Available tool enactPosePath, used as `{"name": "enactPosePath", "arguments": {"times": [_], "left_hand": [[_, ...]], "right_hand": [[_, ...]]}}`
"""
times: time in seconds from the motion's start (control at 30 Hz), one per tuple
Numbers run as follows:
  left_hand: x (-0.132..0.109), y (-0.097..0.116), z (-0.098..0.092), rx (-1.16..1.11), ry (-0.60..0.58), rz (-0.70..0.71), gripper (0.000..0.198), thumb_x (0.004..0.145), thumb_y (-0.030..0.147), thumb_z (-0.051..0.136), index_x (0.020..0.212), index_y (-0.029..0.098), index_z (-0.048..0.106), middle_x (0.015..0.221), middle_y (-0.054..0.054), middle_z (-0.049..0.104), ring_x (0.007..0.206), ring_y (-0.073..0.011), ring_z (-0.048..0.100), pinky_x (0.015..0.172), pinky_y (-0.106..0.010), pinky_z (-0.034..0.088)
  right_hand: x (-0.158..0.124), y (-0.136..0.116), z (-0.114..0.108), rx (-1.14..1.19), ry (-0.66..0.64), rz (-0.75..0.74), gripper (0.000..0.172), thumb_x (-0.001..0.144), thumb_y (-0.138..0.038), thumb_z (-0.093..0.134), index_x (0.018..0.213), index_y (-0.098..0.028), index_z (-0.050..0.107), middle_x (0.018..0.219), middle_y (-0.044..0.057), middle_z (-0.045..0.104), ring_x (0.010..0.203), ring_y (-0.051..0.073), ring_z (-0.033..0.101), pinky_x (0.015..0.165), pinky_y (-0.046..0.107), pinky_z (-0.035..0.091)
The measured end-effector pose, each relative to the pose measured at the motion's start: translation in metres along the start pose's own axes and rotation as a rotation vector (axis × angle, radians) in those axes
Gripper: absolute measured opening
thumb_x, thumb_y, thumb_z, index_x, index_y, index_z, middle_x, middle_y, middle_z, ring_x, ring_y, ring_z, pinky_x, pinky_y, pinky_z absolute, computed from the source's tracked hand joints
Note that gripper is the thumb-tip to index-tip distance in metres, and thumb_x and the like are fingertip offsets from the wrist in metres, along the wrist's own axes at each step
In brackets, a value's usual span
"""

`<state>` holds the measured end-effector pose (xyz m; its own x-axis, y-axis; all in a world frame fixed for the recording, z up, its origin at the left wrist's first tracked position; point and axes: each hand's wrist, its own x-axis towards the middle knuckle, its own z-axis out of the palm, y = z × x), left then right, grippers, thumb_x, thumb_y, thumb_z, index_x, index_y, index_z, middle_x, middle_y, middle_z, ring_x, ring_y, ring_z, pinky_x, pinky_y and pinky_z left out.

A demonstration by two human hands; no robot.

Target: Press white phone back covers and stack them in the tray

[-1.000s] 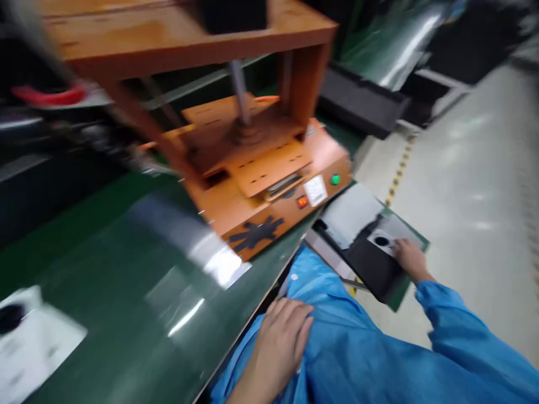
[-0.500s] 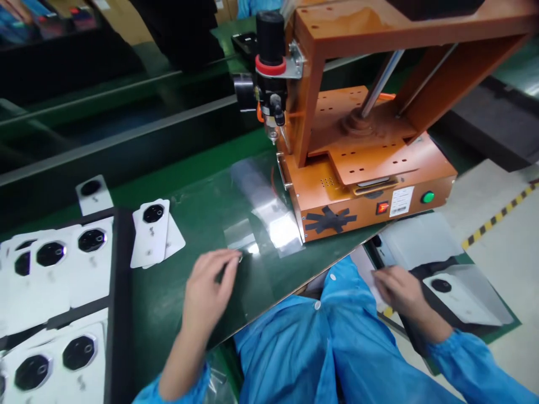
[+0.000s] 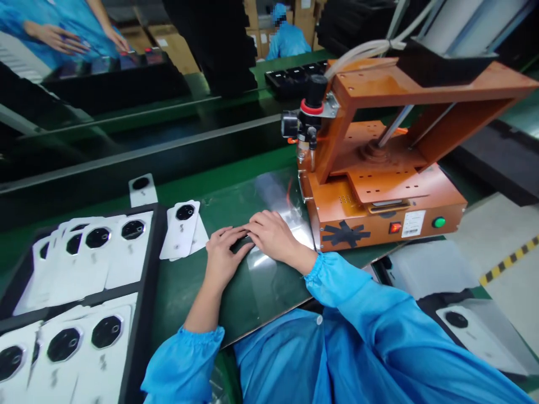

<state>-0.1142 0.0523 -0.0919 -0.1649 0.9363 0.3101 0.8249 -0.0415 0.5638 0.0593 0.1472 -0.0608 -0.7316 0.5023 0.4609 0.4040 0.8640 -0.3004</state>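
My left hand [image 3: 221, 255] and my right hand [image 3: 273, 237] meet over the green worktop, fingertips touching. Both have their fingers closed in a pinch; whatever is between them is too small and too covered to make out. Below the right hand lies a small clear film [image 3: 261, 261], partly covered by the fingers. Behind the hands, a larger clear plastic sheet [image 3: 273, 193] reflects the light. Left of my left hand rest two overlapping white phone back covers [image 3: 179, 235], each pale with a dark camera area visible on the top one.
A black tray [image 3: 147, 269] of several white phone covers stands at left, with a single white cover [image 3: 143, 195] behind it. An orange press [image 3: 374, 230] stands at right. Lower right are translucent sheets [image 3: 433, 269] and another cover [image 3: 471, 336]. Co-workers are beyond the bench.
My right hand has come from beside my lap at right up onto the worktop and met the left hand. The left hand stays pinched. The camera view has shifted, showing more of the background.
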Motion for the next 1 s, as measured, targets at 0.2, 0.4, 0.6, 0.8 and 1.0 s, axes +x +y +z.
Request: {"name": "enactPosePath", "arguments": {"times": [0.2, 0.4, 0.6, 0.8, 1.0], "left_hand": [[0.0050, -0.0012, 0.0012, -0.045, 0.045, -0.036, 0.023, 0.088, 0.043, 0.070, 0.104, 0.027, 0.074, 0.115, -0.003, 0.077, 0.121, -0.0298, 0.058, 0.109, -0.053, 0.041], [0.0046, 0.0014, 0.0007, -0.060, 0.061, -0.036, 0.020, 0.087, 0.040, 0.072, 0.102, 0.028, 0.074, 0.112, -0.003, 0.077, 0.118, -0.0296, 0.060, 0.108, -0.053, 0.041], [0.0050, 0.0028, 0.0007, -0.062, 0.073, -0.036, 0.016, 0.088, 0.039, 0.071, 0.099, 0.027, 0.074, 0.110, -0.003, 0.077, 0.117, -0.0277, 0.061, 0.107, -0.051, 0.043], [0.0054, 0.0002, 0.0019, -0.043, 0.073, -0.029, 0.016, 0.091, 0.040, 0.067, 0.095, 0.026, 0.075, 0.107, -0.004, 0.078, 0.115, -0.0263, 0.062, 0.107, -0.050, 0.044], [0.0047, 0.0054, -0.0004, 0.014, 0.031, -0.012, 0.027, 0.093, 0.043, 0.062, 0.110, 0.027, 0.076, 0.124, -0.005, 0.075, 0.125, -0.0310, 0.059, 0.110, -0.055, 0.042]], "right_hand": [[-0.0068, 0.0074, 0.0100, -0.038, -0.038, -0.082, 0.017, 0.104, -0.025, 0.055, 0.107, -0.022, 0.071, 0.098, 0.005, 0.067, 0.094, 0.021, 0.050, 0.080, 0.037, 0.032], [-0.0053, 0.0050, 0.0077, -0.106, -0.040, -0.108, 0.018, 0.105, -0.023, 0.050, 0.103, -0.020, 0.068, 0.096, 0.005, 0.065, 0.092, 0.021, 0.048, 0.079, 0.038, 0.030], [-0.0037, 0.0050, 0.0076, -0.136, -0.062, -0.100, 0.017, 0.104, -0.023, 0.051, 0.097, -0.019, 0.066, 0.094, 0.005, 0.063, 0.090, 0.022, 0.047, 0.078, 0.038, 0.030], [-0.0052, 0.0039, 0.0067, -0.104, -0.065, -0.086, 0.020, 0.105, -0.025, 0.050, 0.098, -0.019, 0.068, 0.092, 0.006, 0.064, 0.090, 0.022, 0.048, 0.078, 0.037, 0.030], [-0.0035, -0.0007, 0.0016, -0.163, -0.052, -0.085, 0.016, 0.102, -0.020, 0.052, 0.094, -0.017, 0.066, 0.104, 0.010, 0.064, 0.098, 0.024, 0.048, 0.082, 0.039, 0.033]]}}
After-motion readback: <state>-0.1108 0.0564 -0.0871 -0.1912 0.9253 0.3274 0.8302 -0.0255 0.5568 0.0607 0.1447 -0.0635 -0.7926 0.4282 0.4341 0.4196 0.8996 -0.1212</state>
